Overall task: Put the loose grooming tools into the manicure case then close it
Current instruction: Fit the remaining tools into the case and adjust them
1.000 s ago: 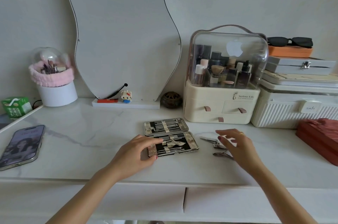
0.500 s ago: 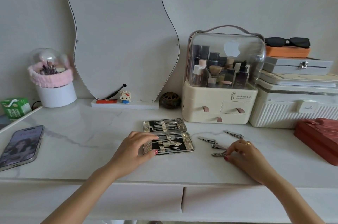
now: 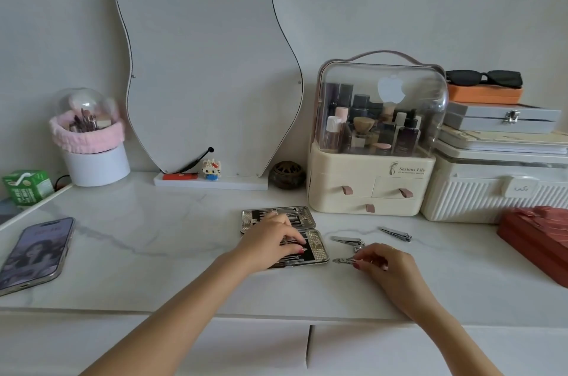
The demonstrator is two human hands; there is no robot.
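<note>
Since half a second ago our left hand [image 3: 270,240] is sliding from the case's left edge onto the open rhinestone-trimmed silver manicure case [image 3: 318,248] lying flat at the white marble tabletop [image 3: 153,252] centre, fingers curled, pressing its lower tray. Our right hand [image 3: 382,262] is pinching the small steel cuticle nipper [image 3: 342,259] just right of the case. We judge the first loading step is starting, the next move needing a lift into a free slot; two chrome nail clippers [image 3: 349,241] are waiting loose.

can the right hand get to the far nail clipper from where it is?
Probably yes. The right hand is pinching a nipper, so its fingers are occupied, but the far clipper lies on bare tabletop just beyond, nothing between.
</note>
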